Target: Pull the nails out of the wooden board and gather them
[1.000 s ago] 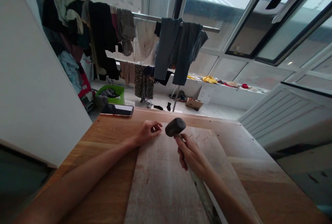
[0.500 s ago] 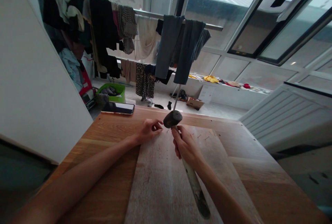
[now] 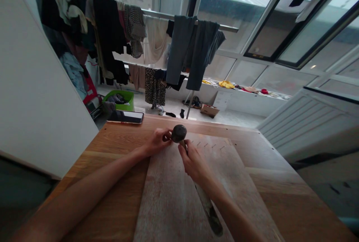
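Observation:
My right hand (image 3: 195,161) grips a hammer (image 3: 178,133) with a dark, blunt head and a long wooden handle, holding it close below the head. The handle's worn end slants back toward me over a pale, worn wooden board (image 3: 168,193). At the board's far left edge, my left hand (image 3: 159,141) has its thumb and fingers pinched together right beside the hammer head. The head covers the fingertips, so what they hold is hidden. Several thin nails (image 3: 206,145) stand slanted in a row along the board's far end, right of the hammer.
The board lies on a brown wooden table (image 3: 112,163). A phone (image 3: 126,117) rests near the table's far left corner. Beyond the table are a green basket (image 3: 120,100), a drying rack hung with clothes (image 3: 179,51), and a cardboard box (image 3: 209,110). A white panel (image 3: 311,122) stands at right.
The hammer head has come down and left, now beside my left fingertips. My right hand moved left with it. My left hand stays nearly in place; the view has shifted slightly.

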`<act>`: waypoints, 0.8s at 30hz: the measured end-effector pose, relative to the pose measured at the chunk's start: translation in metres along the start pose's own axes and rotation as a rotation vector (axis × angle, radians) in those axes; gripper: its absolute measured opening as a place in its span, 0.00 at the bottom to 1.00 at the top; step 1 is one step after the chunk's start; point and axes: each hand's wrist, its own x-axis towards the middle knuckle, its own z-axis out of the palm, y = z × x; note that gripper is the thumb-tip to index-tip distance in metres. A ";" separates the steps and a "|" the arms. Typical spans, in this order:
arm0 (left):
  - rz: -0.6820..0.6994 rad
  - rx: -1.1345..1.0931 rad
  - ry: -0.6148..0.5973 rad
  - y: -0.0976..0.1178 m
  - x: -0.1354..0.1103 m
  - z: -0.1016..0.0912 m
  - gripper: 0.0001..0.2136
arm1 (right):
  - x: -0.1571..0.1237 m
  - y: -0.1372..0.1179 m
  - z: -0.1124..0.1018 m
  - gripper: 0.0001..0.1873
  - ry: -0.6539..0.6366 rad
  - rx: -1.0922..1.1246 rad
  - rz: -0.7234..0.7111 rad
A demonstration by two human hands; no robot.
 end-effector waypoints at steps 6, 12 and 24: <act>-0.044 0.095 -0.033 0.007 0.000 -0.003 0.16 | -0.022 0.009 -0.016 0.21 -0.030 0.689 0.154; -0.066 0.103 -0.053 0.009 -0.001 -0.005 0.15 | -0.069 0.052 -0.044 0.16 0.420 1.108 0.328; 0.024 0.532 -0.036 0.021 -0.034 -0.033 0.17 | -0.171 0.128 -0.077 0.19 0.364 0.372 0.053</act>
